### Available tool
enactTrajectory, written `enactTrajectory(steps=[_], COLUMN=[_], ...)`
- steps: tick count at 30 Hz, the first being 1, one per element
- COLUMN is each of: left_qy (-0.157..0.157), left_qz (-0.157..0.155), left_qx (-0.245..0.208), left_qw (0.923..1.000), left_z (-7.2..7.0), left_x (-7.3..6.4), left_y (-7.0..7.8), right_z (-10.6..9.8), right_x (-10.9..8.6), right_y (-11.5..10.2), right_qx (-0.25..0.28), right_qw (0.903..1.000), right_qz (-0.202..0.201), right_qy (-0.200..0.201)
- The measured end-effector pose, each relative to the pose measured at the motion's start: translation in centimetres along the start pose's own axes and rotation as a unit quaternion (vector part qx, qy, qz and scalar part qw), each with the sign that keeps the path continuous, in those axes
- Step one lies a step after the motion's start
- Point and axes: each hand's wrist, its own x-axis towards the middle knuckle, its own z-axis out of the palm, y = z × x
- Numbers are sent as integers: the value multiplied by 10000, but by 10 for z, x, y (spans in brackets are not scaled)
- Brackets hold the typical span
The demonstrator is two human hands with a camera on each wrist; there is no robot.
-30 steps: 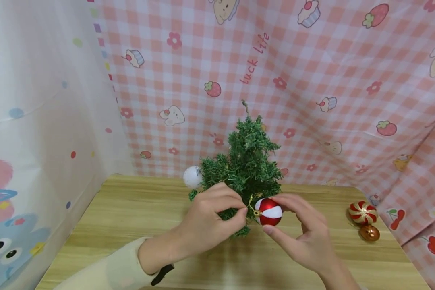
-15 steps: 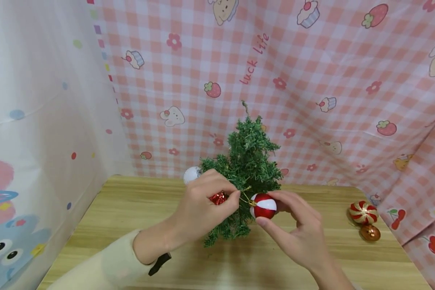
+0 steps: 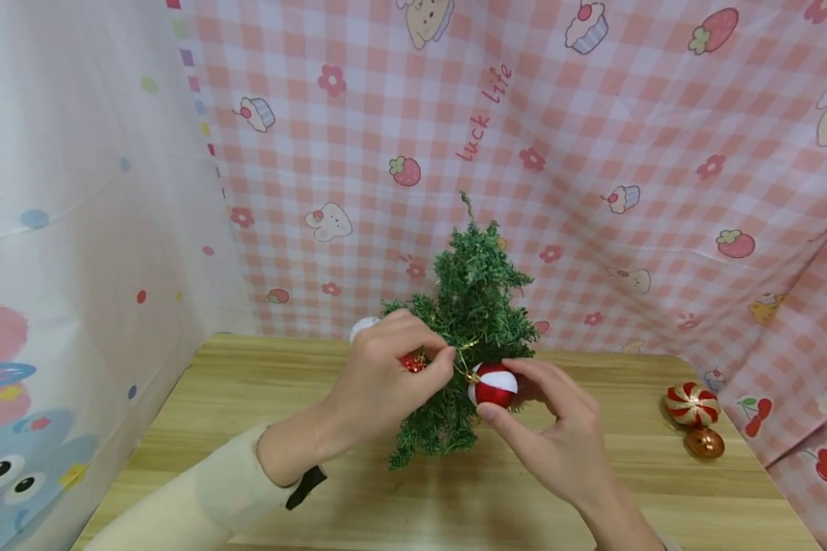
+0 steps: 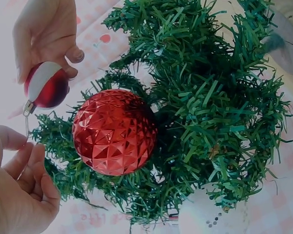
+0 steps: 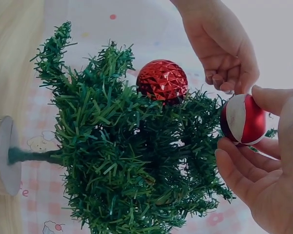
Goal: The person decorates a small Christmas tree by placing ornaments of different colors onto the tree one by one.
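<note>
A red and white striped Christmas bauble [image 3: 493,385] is held between the thumb and fingers of my right hand [image 3: 558,428]. My left hand [image 3: 386,383] pinches the gold hanging loop [image 3: 463,358] at the bauble's cap. Both hands are in front of a small green artificial Christmas tree [image 3: 482,306]. On the tree hangs a faceted red bauble [image 4: 115,131], mostly hidden behind my left hand in the head view. A white bauble [image 3: 364,327] shows at the tree's left side, partly covered by the same hand.
A red and gold striped bauble [image 3: 691,404] and a small copper-coloured bauble [image 3: 704,442] lie at the right of the wooden table [image 3: 248,413]. Behind hangs a pink checked cloth [image 3: 358,138]. The tree's round base [image 5: 9,156] shows in the right wrist view.
Both hands have moved up and slightly left with the striped bauble, closer to the middle of the tree. The faceted red bauble has come into view behind the left hand.
</note>
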Motion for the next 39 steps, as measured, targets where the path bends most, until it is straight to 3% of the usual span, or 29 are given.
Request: enactTrajectory(steps=[10,17,39], left_qy=[-170,-258,-285], left_qz=[-340,-413,-308], left_qx=[39,18,-115], left_qw=[9993,9988,9991], left_z=[0,2,2], left_x=[0,-2,-7], left_y=[-5,-8,-11], right_z=[1,2,12], right_x=[-2,-3,-7], right_y=[8,12,16], right_qx=[-76,-220,-400], right_qw=[9995,9979,9975], right_qz=[286,569,312], right_qy=[-137,-204,-502])
